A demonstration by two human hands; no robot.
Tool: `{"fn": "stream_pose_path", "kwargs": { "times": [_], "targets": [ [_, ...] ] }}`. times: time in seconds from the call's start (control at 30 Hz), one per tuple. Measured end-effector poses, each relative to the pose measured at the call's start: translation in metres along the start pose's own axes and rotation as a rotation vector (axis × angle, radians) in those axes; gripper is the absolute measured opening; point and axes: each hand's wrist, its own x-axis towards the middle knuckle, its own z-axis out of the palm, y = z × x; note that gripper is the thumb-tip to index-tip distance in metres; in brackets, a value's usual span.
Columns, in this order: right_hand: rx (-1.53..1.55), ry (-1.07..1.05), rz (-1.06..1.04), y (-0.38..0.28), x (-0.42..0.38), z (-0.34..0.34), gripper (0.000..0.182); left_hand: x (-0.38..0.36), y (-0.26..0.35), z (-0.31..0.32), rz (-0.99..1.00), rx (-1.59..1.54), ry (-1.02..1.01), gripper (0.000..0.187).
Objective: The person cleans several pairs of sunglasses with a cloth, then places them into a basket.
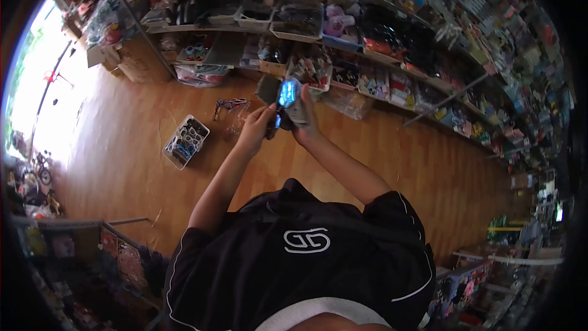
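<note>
In front of my body I hold a pair of sunglasses with shiny blue mirrored lenses (287,94). My left hand (253,129) pinches its near end, fingers closed. A grey cloth (298,114) lies against the lenses, and my right hand (308,121) is wrapped round it from the other side. The cloth's far part (267,89) sticks out beyond my left fingers. Some right fingers are hidden behind the cloth and lenses.
On the wooden floor (361,141) to the left stands a white basket (187,141) of glasses. Loose glasses (230,104) and clear plastic wrapping (236,124) lie beside it. Shelves with goods (297,27) curve across the far side and right. A cardboard box (142,60) stands far left.
</note>
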Motion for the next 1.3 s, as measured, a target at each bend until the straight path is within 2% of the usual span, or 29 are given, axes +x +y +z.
{"fn": "stream_pose_path", "kwargs": {
  "times": [0.03,0.07,0.13,0.2,0.23,0.27,0.37,0.43,0.47,0.53,0.67,0.73,0.8,0.9,1.0,1.07,1.13,1.17,1.2,1.27,1.3],
  "targets": [
    [-0.123,0.105,-0.089,0.005,0.0,-0.002,0.038,0.002,0.0,-0.001,0.015,0.04,0.018,0.024],
    [-0.279,0.178,-0.262,0.011,-0.001,-0.003,0.042,0.003,-0.002,-0.001,0.027,0.081,0.032,0.025],
    [-0.423,0.112,-0.33,0.002,-0.003,0.002,0.039,0.004,-0.005,0.002,0.019,0.118,0.017,0.027],
    [-0.428,0.106,-0.248,-0.002,0.001,-0.006,0.032,0.003,-0.007,0.009,0.113,0.248,0.046,0.029],
    [-0.371,0.111,-0.301,-0.004,0.001,-0.003,0.029,0.007,-0.013,0.008,0.101,0.226,0.034,0.029],
    [-0.346,0.092,-0.232,-0.009,0.002,-0.006,0.027,0.01,-0.018,0.007,0.092,0.206,0.024,0.029],
    [-0.399,0.079,-0.344,-0.018,0.004,-0.007,0.029,0.006,-0.018,0.02,0.024,0.199,-0.051,0.029],
    [-0.382,0.118,-0.193,-0.026,0.0,-0.012,0.03,0.006,-0.016,0.03,-0.084,0.193,-0.005,0.03],
    [-0.39,0.125,-0.22,-0.028,-0.003,-0.014,0.03,0.008,-0.017,0.03,-0.078,0.198,-0.033,0.03],
    [-0.346,0.272,-0.104,-0.032,-0.009,-0.017,0.03,0.018,-0.019,0.024,-0.189,0.122,-0.123,0.03],
    [-0.297,0.28,-0.277,-0.011,-0.007,-0.047,0.029,0.027,-0.031,0.038,-0.182,0.22,-0.099,0.03],
    [-0.247,0.355,-0.328,-0.009,-0.016,-0.047,0.032,0.032,-0.041,0.047,-0.095,0.3,0.03,0.031],
    [-0.307,0.395,-0.329,-0.015,-0.029,-0.047,0.032,0.031,-0.043,0.065,-0.002,0.314,0.057,0.033],
    [-0.357,0.422,-0.344,-0.035,-0.037,-0.057,0.031,0.042,-0.05,0.079,-0.199,0.319,-0.048,0.036],
    [-0.41,0.436,-0.438,-0.058,-0.036,-0.077,0.032,0.06,-0.064,0.097,-0.201,0.336,-0.107,0.037],
    [-0.232,0.357,-0.337,-0.091,-0.05,-0.068,0.032,0.065,-0.065,0.115,-0.252,0.364,-0.149,0.04],
    [-0.277,0.389,-0.348,-0.107,-0.053,-0.083,0.031,0.074,-0.077,0.125,-0.388,0.372,-0.206,0.044],
    [-0.296,0.385,-0.338,-0.109,-0.054,-0.098,0.031,0.076,-0.085,0.133,-0.341,0.36,-0.21,0.046],
    [-0.318,0.376,-0.321,-0.113,-0.055,-0.108,0.03,0.081,-0.088,0.135,-0.425,0.422,-0.23,0.045],
    [-0.289,0.357,-0.34,-0.118,-0.058,-0.118,0.026,0.083,-0.097,0.139,-0.461,0.431,-0.218,0.044],
    [-0.286,0.402,-0.279,-0.113,-0.058,-0.13,0.024,0.083,-0.099,0.14,-0.474,0.429,-0.206,0.044]
  ]
}}
